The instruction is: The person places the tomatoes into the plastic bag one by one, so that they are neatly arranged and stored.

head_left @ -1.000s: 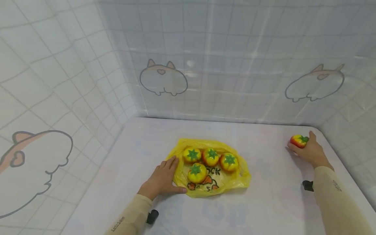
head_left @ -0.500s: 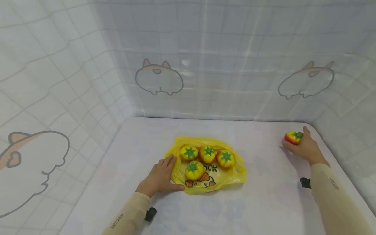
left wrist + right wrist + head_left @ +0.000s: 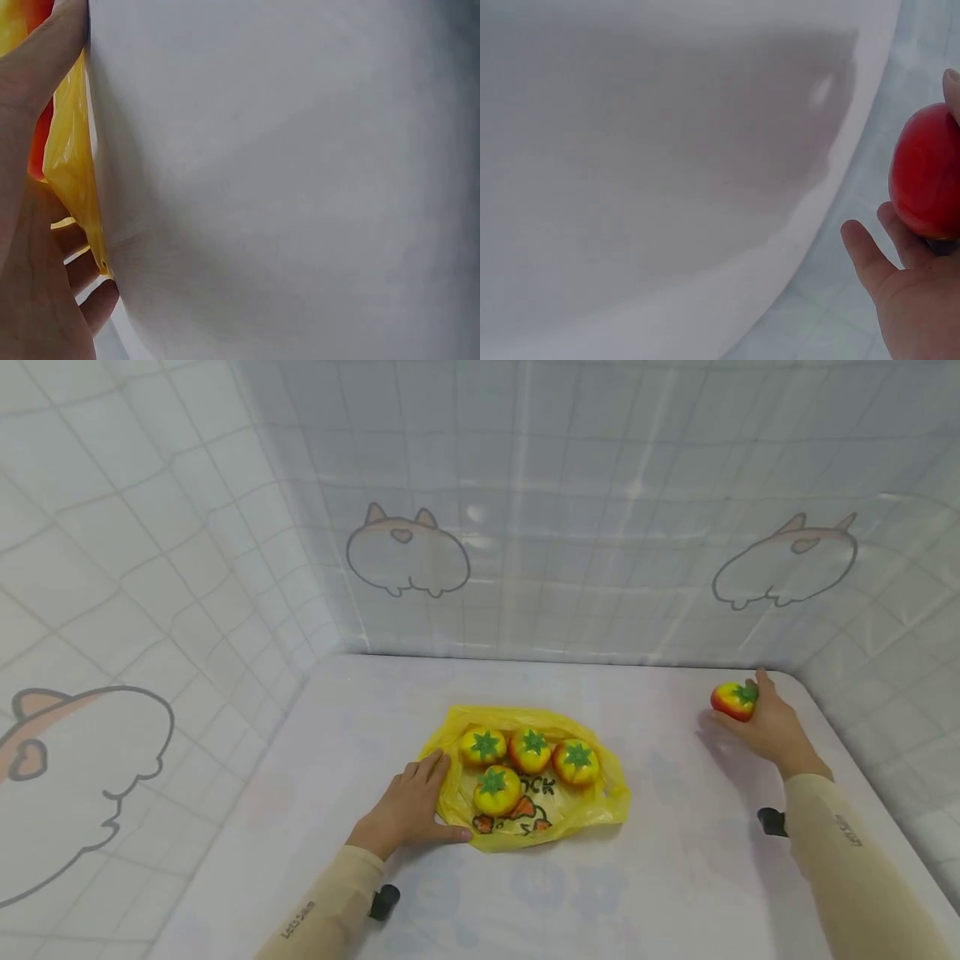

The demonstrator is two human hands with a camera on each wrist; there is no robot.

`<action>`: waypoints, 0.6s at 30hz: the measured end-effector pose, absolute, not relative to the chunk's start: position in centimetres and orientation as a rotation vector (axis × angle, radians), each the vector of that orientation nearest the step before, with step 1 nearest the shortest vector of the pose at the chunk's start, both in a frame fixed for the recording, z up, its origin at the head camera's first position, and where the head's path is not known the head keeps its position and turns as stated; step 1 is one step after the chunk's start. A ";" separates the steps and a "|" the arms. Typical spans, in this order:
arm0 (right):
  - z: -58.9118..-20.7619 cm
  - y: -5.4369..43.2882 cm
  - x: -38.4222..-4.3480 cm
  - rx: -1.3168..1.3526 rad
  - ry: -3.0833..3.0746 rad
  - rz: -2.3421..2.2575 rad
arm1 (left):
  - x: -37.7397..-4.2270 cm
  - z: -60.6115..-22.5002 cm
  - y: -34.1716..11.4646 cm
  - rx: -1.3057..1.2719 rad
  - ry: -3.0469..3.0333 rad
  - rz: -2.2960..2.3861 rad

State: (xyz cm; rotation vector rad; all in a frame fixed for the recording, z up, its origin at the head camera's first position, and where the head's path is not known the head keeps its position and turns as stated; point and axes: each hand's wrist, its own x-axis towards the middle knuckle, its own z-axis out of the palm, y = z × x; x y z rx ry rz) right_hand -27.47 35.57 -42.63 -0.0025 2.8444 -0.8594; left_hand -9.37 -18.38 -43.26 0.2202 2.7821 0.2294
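Note:
Far to the right in the head view, my right hand (image 3: pixel 776 728) holds a red-and-yellow toy tomato (image 3: pixel 731 702) with a green star-shaped top. It is raised over the table, and its shadow falls on the white surface. In the right wrist view the tomato's red underside (image 3: pixel 928 176) shows between the thumb and fingers, two fingers standing away from it. A yellow plastic bag (image 3: pixel 588 817) lies at mid-table, several similar toy tomatoes (image 3: pixel 497 790) resting on it inside its crumpled edges. My left hand (image 3: pixel 408 802) rests with fingers extended on the bag's left edge, thumb along the near corner.
White cloth covers the table (image 3: pixel 660 860). Pale grid-patterned curtains (image 3: pixel 592 585) with cartoon animal prints hang behind it and at both sides. Each wrist carries a small black camera (image 3: pixel 385 902).
My right hand has lifted the tomato and shifted it slightly left from the table's far right corner. The left hand stays at the bag. The head view has tilted a little.

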 end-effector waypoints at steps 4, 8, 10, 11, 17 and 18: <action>-42.0 34.7 -27.3 -0.072 2.870 -0.869 | -9.5 -43.4 -18.4 0.215 2.775 0.238; -41.5 33.6 -27.0 -0.080 2.861 -0.879 | -9.3 -43.4 -18.4 0.206 2.768 0.250; -41.3 33.0 -26.8 -0.093 2.871 -0.874 | -9.3 -43.4 -18.4 0.207 2.768 0.240; -41.2 32.7 -26.7 -0.105 2.880 -0.874 | -9.3 -43.4 -18.4 0.208 2.770 0.239; -40.5 30.8 -26.2 -0.169 2.908 -0.862 | -9.4 -43.5 -18.4 0.213 2.779 0.242; -40.3 30.5 -26.1 -0.181 2.907 -0.862 | -9.5 -43.5 -18.4 0.211 2.776 0.237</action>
